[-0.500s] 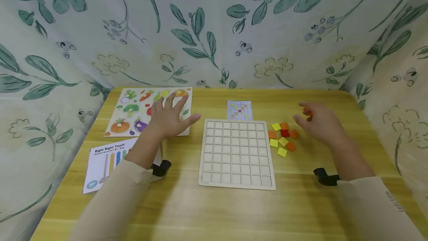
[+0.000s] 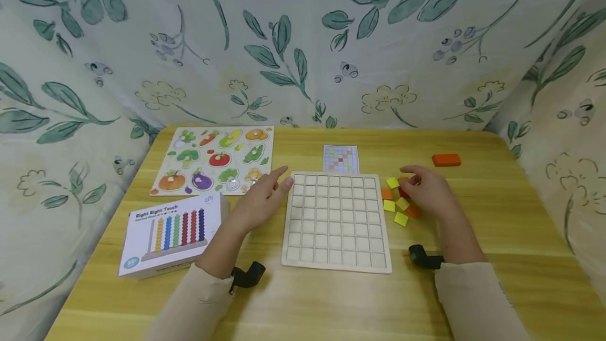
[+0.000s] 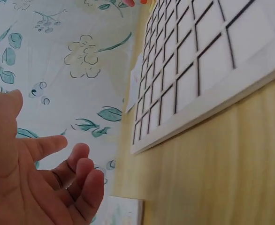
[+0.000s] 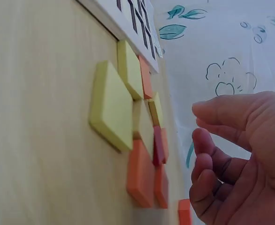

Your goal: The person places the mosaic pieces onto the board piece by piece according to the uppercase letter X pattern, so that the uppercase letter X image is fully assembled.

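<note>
A white square grid board (image 2: pixel 337 269) lies in the middle of the wooden table. My left hand (image 2: pixel 258 204) is just beside its far left corner, holding nothing; in the left wrist view its fingers (image 3: pixel 93 192) are loosely bent. To the right of the board lies a loose cluster of square tiles: yellow tiles (image 2: pixel 401 219), orange tiles (image 2: pixel 387 194) and a red tile (image 4: pixel 158 146). My right hand (image 2: pixel 428 193) hovers at the right side of this cluster and hides part of it. In the right wrist view its thumb and fingers are bent with nothing between them.
A small pattern card (image 2: pixel 341 159) with coloured squares lies behind the board. Further right is an orange-red block (image 2: pixel 446 160). At the left are a vegetable puzzle board (image 2: pixel 219 172) and a white box (image 2: pixel 142 236) picturing bead columns. A floral curtain (image 2: pixel 303 67) hangs behind the table.
My right hand has come left and nearer from the far right, leaving the orange-red block behind, to the tiles. My left hand has moved off the vegetable puzzle, right and nearer, beside the grid board.
</note>
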`<state>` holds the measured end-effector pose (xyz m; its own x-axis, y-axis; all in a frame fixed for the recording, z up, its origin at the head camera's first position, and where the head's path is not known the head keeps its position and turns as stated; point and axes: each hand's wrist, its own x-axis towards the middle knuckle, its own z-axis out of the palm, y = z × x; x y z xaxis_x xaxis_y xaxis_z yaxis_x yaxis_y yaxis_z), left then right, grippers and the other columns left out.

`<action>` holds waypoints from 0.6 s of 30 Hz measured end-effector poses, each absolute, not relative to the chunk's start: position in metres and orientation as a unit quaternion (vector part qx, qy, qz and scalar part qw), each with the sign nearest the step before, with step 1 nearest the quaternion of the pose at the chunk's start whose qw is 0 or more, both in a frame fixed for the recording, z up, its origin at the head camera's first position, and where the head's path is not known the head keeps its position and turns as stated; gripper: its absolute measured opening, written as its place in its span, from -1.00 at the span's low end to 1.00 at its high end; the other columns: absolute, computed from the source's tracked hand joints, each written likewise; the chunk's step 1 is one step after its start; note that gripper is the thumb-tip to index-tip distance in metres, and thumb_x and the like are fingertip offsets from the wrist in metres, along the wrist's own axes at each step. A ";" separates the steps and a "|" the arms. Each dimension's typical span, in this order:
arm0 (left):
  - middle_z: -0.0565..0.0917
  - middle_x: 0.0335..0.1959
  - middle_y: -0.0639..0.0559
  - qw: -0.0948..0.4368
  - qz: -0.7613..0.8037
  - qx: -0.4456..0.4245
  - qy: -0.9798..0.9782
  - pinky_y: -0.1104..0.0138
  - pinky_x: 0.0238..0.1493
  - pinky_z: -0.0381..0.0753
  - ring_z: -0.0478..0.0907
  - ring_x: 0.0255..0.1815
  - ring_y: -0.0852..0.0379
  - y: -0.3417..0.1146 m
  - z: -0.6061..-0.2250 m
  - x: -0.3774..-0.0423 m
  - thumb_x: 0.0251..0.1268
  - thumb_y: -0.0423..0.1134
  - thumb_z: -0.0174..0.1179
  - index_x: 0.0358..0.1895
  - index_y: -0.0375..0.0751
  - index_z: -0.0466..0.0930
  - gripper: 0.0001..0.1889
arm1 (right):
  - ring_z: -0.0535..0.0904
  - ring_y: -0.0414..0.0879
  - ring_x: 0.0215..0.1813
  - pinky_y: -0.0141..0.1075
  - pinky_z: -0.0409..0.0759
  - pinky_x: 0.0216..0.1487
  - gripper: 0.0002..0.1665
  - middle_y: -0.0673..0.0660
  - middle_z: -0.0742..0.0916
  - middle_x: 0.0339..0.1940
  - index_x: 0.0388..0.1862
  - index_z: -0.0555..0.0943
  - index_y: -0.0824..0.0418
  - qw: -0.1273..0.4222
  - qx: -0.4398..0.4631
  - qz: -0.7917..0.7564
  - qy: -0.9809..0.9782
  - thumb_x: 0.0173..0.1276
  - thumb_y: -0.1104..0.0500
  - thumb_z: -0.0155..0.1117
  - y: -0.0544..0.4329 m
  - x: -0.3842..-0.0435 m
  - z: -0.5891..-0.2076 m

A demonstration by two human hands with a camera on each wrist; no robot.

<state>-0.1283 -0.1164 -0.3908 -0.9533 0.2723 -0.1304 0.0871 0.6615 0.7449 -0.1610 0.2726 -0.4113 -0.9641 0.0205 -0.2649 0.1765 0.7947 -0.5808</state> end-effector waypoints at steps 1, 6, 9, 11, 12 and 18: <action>0.57 0.17 -0.15 0.109 0.410 0.099 0.900 -0.01 0.18 0.54 0.52 0.11 -0.07 -0.116 -0.397 -0.128 0.58 0.32 -0.25 0.61 0.00 0.19 -0.28 | 0.52 0.04 -0.25 -0.30 0.53 -0.32 -0.40 0.27 0.57 -0.04 0.50 0.38 0.16 0.124 0.055 -0.319 0.938 0.55 0.06 0.15 0.273 -0.161 -0.414; 0.63 -0.09 -0.06 0.074 0.448 0.094 0.886 0.14 -0.05 0.56 0.53 -0.15 0.05 -0.119 -0.428 -0.123 0.61 0.25 -0.19 0.53 -0.02 0.33 -0.36 | 0.49 0.02 -0.32 -0.30 0.49 -0.38 -0.37 0.23 0.55 -0.13 0.56 0.34 0.11 0.140 0.066 -0.330 0.931 0.55 0.11 0.13 0.270 -0.161 -0.423; 0.55 -0.29 0.02 0.060 0.450 0.103 0.885 0.28 -0.24 0.48 0.44 -0.33 0.14 -0.116 -0.441 -0.118 0.61 0.15 -0.08 0.49 -0.05 0.39 -0.43 | 0.48 0.03 -0.31 -0.29 0.47 -0.38 -0.37 0.22 0.53 -0.14 0.57 0.33 0.10 0.145 0.071 -0.332 0.929 0.56 0.11 0.12 0.269 -0.163 -0.423; 0.53 -0.31 0.06 0.050 0.444 0.116 0.887 0.33 -0.27 0.46 0.43 -0.35 0.17 -0.111 -0.447 -0.114 0.60 0.08 -0.01 0.47 -0.09 0.43 -0.47 | 0.48 0.03 -0.29 -0.29 0.48 -0.36 -0.37 0.22 0.53 -0.13 0.57 0.33 0.09 0.151 0.077 -0.334 0.927 0.56 0.11 0.12 0.268 -0.164 -0.423; 0.52 -0.32 0.07 0.044 0.441 0.124 0.888 0.34 -0.28 0.46 0.42 -0.35 0.18 -0.108 -0.449 -0.113 0.60 0.04 0.01 0.46 -0.12 0.44 -0.48 | 0.48 0.03 -0.28 -0.29 0.48 -0.35 -0.37 0.22 0.53 -0.12 0.57 0.33 0.09 0.153 0.079 -0.334 0.927 0.56 0.11 0.12 0.268 -0.164 -0.422; 0.52 -0.33 0.09 -0.037 0.403 0.143 0.903 0.28 -0.17 0.45 0.40 -0.27 0.17 -0.097 -0.463 -0.107 0.53 -0.22 0.09 0.36 -0.17 0.53 -0.59 | 0.48 0.05 -0.18 -0.28 0.46 -0.30 -0.36 0.23 0.53 -0.09 0.56 0.36 0.09 0.167 0.086 -0.325 0.927 0.54 0.09 0.15 0.270 -0.167 -0.423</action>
